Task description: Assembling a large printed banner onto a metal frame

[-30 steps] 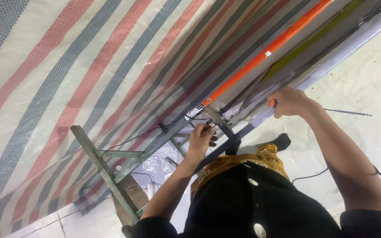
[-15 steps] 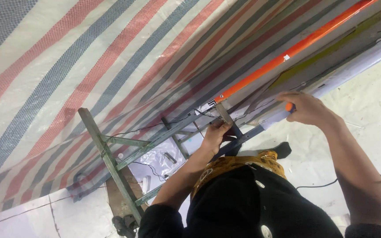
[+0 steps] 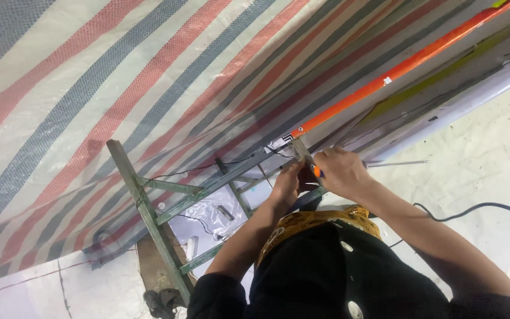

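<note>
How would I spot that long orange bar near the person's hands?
Start at the big striped tarp filling the upper left. Along its lower edge, above the green metal frame, an orange bar slants up to the top right corner. It is the only bright, single-colour strip there.

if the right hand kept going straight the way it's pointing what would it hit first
The right hand points up-left toward the left hand, so it would likely meet that hand's fingers first, at the green metal frame. Depth is unclear; it may already touch them.

Tarpaulin [image 3: 119, 77]: woven plastic sheet, striped, slightly glossy; frame [image 3: 143, 201]: angle-iron metal, dull grey-green paint; pole [image 3: 402, 65]: smooth glossy orange; floor [image 3: 479, 171]: rough matt concrete.
</note>
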